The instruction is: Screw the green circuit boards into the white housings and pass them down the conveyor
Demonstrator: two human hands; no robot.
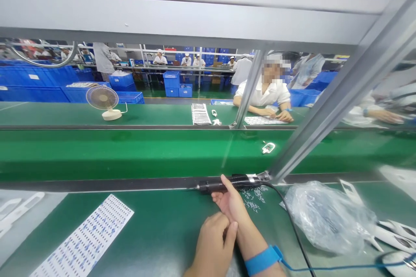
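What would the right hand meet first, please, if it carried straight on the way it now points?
Most likely the black electric screwdriver, which the thumb of the right hand overlaps in view; whether they already touch is unclear.

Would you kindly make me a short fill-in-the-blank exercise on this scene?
1. The upward-pointing digit of the right hand is its ____.
2. The wrist strap is coloured ____.
3. The screwdriver has its tip toward the picture's ____ edge.
4. The fan stands on a table coloured ____.

Missing words: thumb; blue; left; green.
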